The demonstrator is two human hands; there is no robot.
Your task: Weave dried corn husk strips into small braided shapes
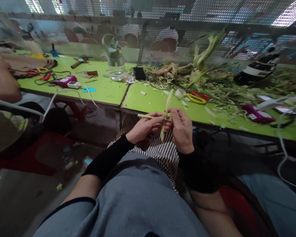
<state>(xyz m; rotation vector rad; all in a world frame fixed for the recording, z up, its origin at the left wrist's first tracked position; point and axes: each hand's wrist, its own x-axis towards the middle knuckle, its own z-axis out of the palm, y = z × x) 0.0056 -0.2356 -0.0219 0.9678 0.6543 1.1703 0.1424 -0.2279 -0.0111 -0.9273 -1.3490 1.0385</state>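
Both my hands meet just in front of the green table's (pixel 158 102) near edge, above my lap. My left hand (pixel 145 126) pinches a pale green leaf strip (pixel 145 116) that points left. My right hand (pixel 181 130) is closed on a second pale strip (pixel 168 100) that runs upright across the first, its lower end hanging below my fingers. The two strips cross between my thumbs. Black sleeves cover both wrists.
Yellow and red scissors (pixel 196 97) lie on the table beyond my hands, beside a heap of leaves and husks (pixel 204 74). A clear water bottle (pixel 114 57), magenta devices (pixel 258 116) with white cables, and a black phone (pixel 139 73) sit there. Another person's arm (pixel 2 82) is at left.
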